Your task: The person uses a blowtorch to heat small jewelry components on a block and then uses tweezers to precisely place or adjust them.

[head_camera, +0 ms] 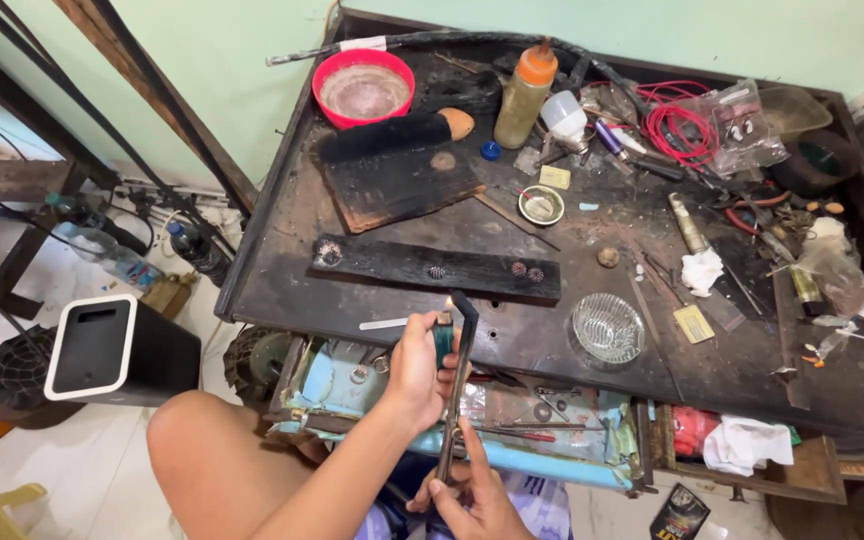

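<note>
Dark, scorched workbench (282, 270) stood against a pale green wall, cluttered along its back and right side. Left hand (414, 372) was closed around a green lighter (443, 335), thumb on top, with a small flame (448, 302) showing just above it. Flame sat at the bent upper end of a long dark strip (460, 380), which ran up from below, nearly upright. Right hand (477, 495) pinched the strip's lower end between thumb and fingers, lower in view, near the person's lap. Both hands and strip were held in front of the bench's near edge, above an open drawer (552, 440) full of small tools.

On the bench: a black plank (432, 268) lay across just beyond the hands, and a clear glass ashtray (608, 327) sat to its right. Further back were a charred board (397, 180), a red bowl (363, 88) and an orange-capped bottle (524, 95). Red wire (680, 128) was coiled at the back right. White rag (748, 443) lay in the right-hand drawer. Bare knee (187, 440) showed at lower left, beside a black and white box (117, 350) on the floor.
</note>
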